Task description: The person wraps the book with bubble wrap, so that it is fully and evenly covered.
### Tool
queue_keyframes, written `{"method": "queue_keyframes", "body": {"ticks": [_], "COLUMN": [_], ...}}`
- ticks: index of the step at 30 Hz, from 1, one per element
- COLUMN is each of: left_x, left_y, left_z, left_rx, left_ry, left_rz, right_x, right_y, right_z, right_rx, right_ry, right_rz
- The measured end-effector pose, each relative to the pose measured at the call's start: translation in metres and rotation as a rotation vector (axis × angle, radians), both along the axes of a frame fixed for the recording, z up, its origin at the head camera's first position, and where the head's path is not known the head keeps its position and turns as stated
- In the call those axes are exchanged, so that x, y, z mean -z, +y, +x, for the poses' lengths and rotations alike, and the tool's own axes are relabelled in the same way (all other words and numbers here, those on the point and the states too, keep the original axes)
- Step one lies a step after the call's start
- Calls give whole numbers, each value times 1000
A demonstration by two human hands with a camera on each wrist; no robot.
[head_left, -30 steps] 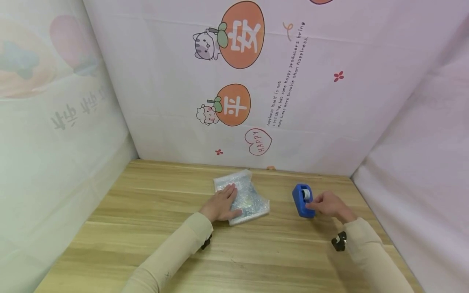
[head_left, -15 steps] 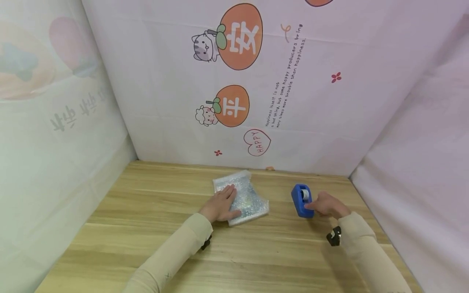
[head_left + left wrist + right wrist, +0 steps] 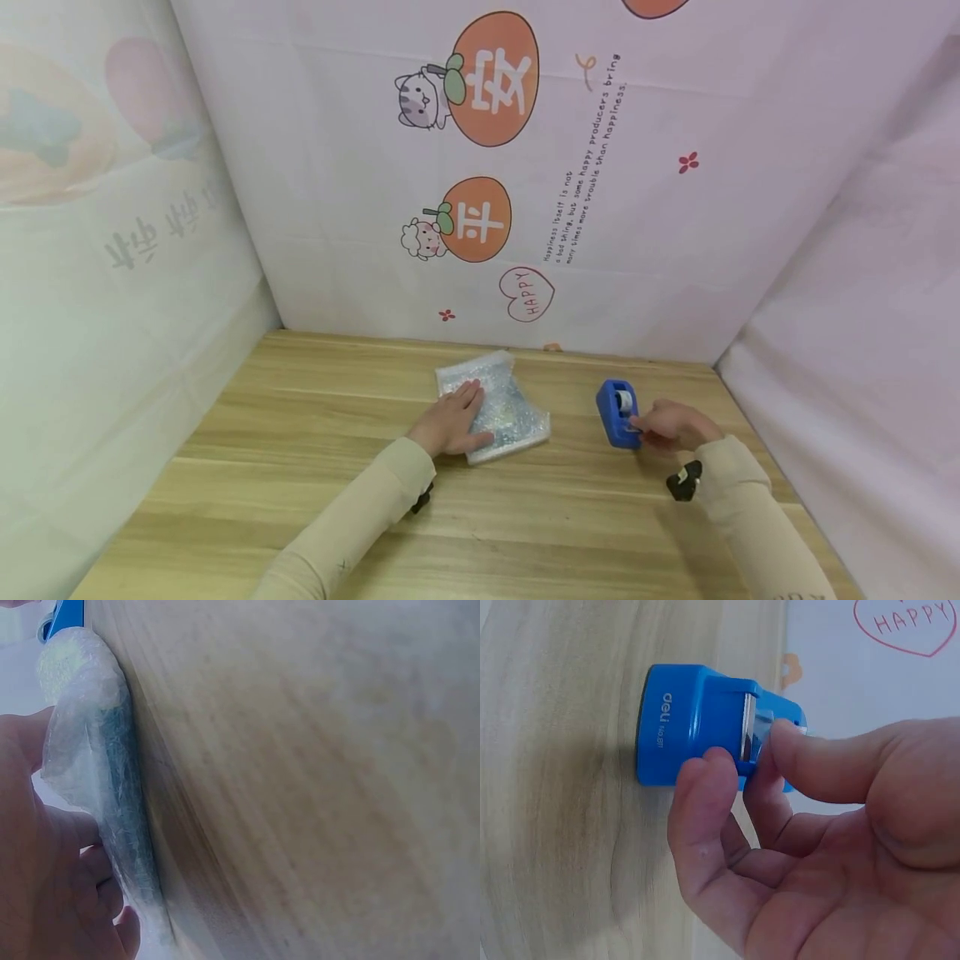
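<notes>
A flat packet in clear bubble wrap [image 3: 513, 417] lies on the table, something bluish inside it. My left hand [image 3: 448, 419] rests on the packet's left part, fingers straight and palm down. The left wrist view shows the bubble wrap [image 3: 120, 772] side-on, with the fingers along it. To the right stands a blue tape dispenser [image 3: 610, 423] holding a roll of clear tape [image 3: 624, 402]. My right hand [image 3: 667, 425] is at its front end. In the right wrist view, thumb and index finger pinch the tape's free end [image 3: 763, 724] just behind the toothed cutter [image 3: 748, 724].
The wooden table [image 3: 315, 467] is enclosed by white printed cloth [image 3: 360, 250] at the back and both sides. The dispenser stands near the right cloth wall [image 3: 862, 333], a hand's width or so from the packet.
My right hand has shifted slightly left over the last second. Its extended index finger on the dispenser's front has drawn in to pinch the tape with the thumb. The left hand has stayed put.
</notes>
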State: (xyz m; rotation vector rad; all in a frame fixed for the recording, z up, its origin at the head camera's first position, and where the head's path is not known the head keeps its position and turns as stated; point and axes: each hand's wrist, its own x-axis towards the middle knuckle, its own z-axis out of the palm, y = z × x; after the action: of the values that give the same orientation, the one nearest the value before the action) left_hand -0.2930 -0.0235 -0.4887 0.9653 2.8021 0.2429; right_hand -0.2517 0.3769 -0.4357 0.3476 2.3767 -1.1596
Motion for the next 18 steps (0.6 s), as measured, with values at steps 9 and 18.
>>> {"method": "queue_keyframes", "body": {"ticks": [9, 18], "left_x": [1, 1], "left_y": [2, 1], "left_z": [0, 0], "left_rx": [-3, 0], "left_ry": [-1, 6], "left_rz": [-9, -13], "right_x": [4, 7], "right_y": [15, 23], "right_z": [-6, -2], "right_rx": [16, 16], "right_ry": [-54, -78], "right_rz": [-90, -232]}}
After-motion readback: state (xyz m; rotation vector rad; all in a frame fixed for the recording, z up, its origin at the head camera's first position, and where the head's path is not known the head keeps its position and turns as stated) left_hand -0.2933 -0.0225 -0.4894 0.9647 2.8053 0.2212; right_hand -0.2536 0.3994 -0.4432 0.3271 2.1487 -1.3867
